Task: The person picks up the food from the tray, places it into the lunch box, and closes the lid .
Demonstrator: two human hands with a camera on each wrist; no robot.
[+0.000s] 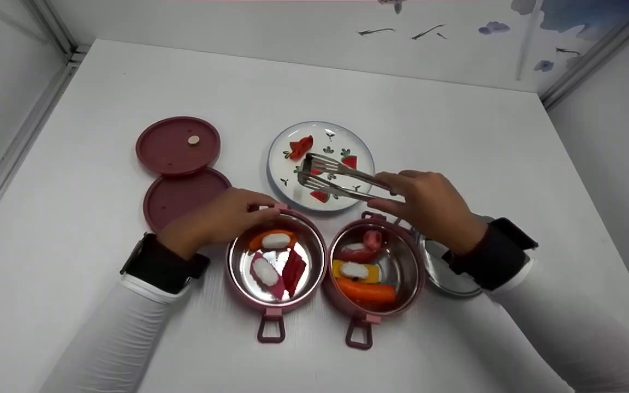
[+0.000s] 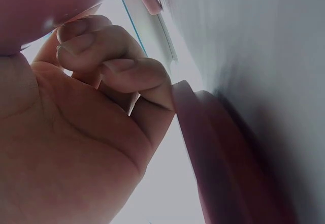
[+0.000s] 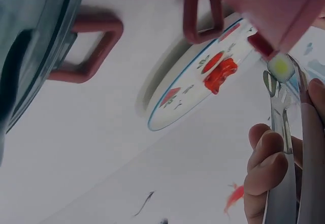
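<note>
two maroon lids (image 1: 178, 145), far left of the white table (image 1: 456, 120), one overlapping the other; the upper one bears a small pale disc.

left hand (image 1: 221, 218), just right of the lids: fingers curled over the far rim of the left pot (image 1: 276, 262), gripping it; the left wrist view shows the bent fingers (image 2: 127, 74) against the pink rim.

left pot, steel-lined, pink outside, handle toward the person: holds an orange piece, two white-topped pieces and a dark red slab.

plate (image 1: 321, 164), white with painted strawberries, behind the two pots: carries a red food piece (image 1: 300, 146) near its left edge.

tongs (image 1: 342, 177), metal, tips parted over the plate, no food between them.

right pot (image 1: 374, 267), touching the left pot: holds a pink piece, a yellow white-topped piece and an orange carrot-like piece.

right hand (image 1: 429, 210), above the right pot's far rim: fingers wrapped round the tongs' handles.

steel lid (image 1: 448, 270), partly under the right wrist.
</note>
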